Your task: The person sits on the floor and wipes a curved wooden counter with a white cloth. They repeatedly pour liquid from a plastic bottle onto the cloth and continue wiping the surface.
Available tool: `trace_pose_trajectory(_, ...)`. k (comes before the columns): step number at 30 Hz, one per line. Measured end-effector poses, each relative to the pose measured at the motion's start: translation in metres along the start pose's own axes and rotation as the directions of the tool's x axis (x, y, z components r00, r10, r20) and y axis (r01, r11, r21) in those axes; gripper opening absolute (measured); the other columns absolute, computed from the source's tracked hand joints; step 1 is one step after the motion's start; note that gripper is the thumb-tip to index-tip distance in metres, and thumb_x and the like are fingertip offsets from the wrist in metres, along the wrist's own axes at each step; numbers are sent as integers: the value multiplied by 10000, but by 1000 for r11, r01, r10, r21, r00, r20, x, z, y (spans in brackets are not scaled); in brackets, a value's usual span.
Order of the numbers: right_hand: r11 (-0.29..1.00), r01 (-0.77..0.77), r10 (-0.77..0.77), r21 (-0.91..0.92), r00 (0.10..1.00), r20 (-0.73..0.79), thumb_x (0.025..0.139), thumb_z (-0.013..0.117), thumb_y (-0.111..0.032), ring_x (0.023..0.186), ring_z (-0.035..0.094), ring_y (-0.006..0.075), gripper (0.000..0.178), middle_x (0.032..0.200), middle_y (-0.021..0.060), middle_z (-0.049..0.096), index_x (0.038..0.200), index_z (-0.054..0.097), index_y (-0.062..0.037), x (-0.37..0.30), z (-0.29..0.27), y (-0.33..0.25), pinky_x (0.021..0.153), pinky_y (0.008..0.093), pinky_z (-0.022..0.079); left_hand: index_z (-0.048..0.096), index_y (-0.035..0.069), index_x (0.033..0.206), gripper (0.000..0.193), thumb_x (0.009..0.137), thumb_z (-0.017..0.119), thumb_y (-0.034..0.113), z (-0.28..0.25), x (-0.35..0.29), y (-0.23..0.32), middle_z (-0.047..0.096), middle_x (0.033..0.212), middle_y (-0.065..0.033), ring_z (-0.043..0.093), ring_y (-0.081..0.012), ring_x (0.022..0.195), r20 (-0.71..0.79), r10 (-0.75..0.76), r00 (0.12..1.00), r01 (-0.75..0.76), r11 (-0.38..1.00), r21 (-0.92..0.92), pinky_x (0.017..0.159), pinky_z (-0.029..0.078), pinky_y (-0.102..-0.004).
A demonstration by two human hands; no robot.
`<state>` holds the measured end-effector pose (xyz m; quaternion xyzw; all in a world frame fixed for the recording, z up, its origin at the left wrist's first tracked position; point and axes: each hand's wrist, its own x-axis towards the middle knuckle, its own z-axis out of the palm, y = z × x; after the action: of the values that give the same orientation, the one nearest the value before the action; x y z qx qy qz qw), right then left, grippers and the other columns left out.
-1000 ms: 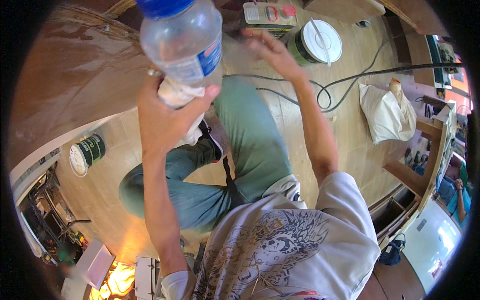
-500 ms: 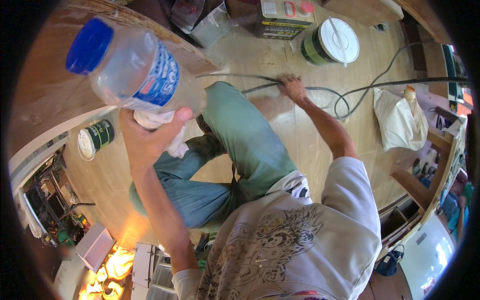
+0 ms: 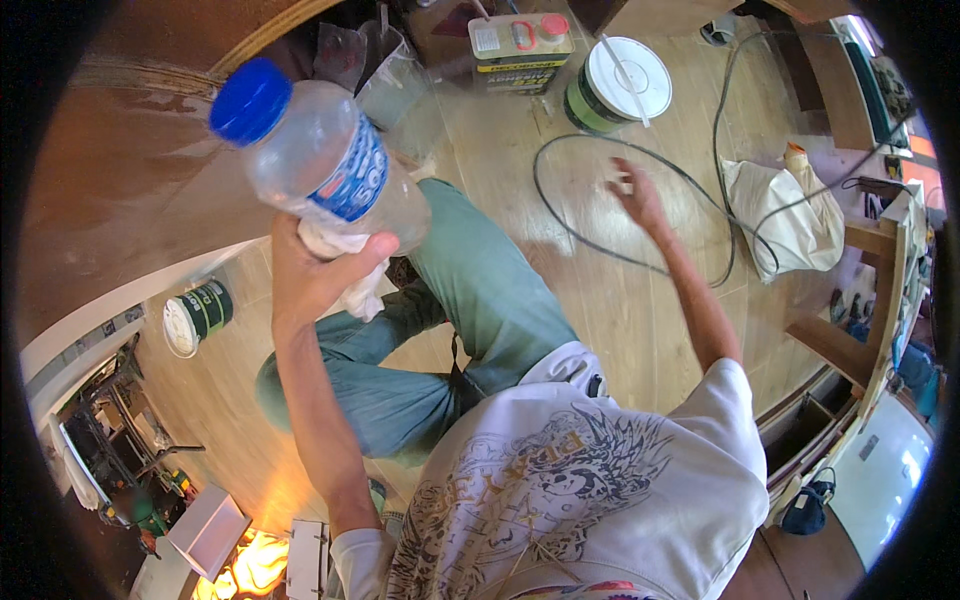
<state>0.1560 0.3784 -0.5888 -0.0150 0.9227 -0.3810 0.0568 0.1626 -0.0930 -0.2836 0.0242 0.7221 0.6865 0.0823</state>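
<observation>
My left hand (image 3: 318, 275) is closed round a clear plastic bottle (image 3: 300, 150) with a blue cap and a blue label. A crumpled white cloth (image 3: 362, 292) is bunched in the same hand, against the bottle's lower side. The bottle tilts, its cap toward the upper left. Stretched out over the wooden floor, my right hand (image 3: 638, 195) holds nothing, and its fingers are apart. A dark cable (image 3: 572, 233) lies in a wide loop round the spot below that hand.
Beyond my right hand stand a lidded white-topped bucket (image 3: 618, 85) with a stick on it and a rectangular can (image 3: 520, 60). To the right is a white sack (image 3: 785, 215). A small bucket (image 3: 197, 315) lies on the left. Wooden panelling (image 3: 130, 170) rises beside the bottle.
My right hand has let go of the cable and lifted to the right. The cable has shifted right into a wider loop. My left hand still grips the bottle and cloth.
</observation>
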Motion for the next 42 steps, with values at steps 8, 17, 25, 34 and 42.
trace_pose_trajectory(8,426,97,-403,899,910,93,905,712,-387,1307,474,289,803,1442,153,464,1508,319,-31,-5,14,-315,1108,415,362,581,1,1264,639,699,855,119,46,11,1,703,1072,-95,672,-178,963,109,-28,994,-3,961,276,854,539,-334)
trace_pose_trajectory(17,457,11,-150,889,987,65,934,667,-332,1294,473,201,680,1392,106,514,1469,383,-24,-28,-32,-325,1103,363,360,422,82,1476,893,720,819,342,74,21,22,673,1175,-224,680,-352,1053,354,-82,932,-101,878,468,915,520,-421)
trace_pose_trajectory(25,865,245,-176,437,965,-193,863,738,-447,1132,607,222,714,1224,145,647,1364,516,11,-30,-122,-376,975,366,462,381,145,1519,875,771,834,192,-1,20,74,652,1249,-175,675,-209,1004,408,184,894,-253,960,120,881,530,-342)
trace_pose_trajectory(34,723,-89,-180,-685,934,-310,775,670,-700,929,691,410,845,939,241,714,1230,621,11,-71,-200,-534,860,459,517,527,39,1399,815,684,880,207,-132,53,133,713,912,-86,637,-109,765,763,217,609,-342,940,6,687,494,-246)
trace_pose_trajectory(42,619,-121,-199,-776,932,-304,777,679,-608,825,705,402,715,845,243,709,1117,674,21,-52,-161,-614,798,465,535,579,3,1337,782,651,897,203,-158,64,110,667,788,-44,622,-107,717,844,385,373,-325,906,-270,642,476,-241)
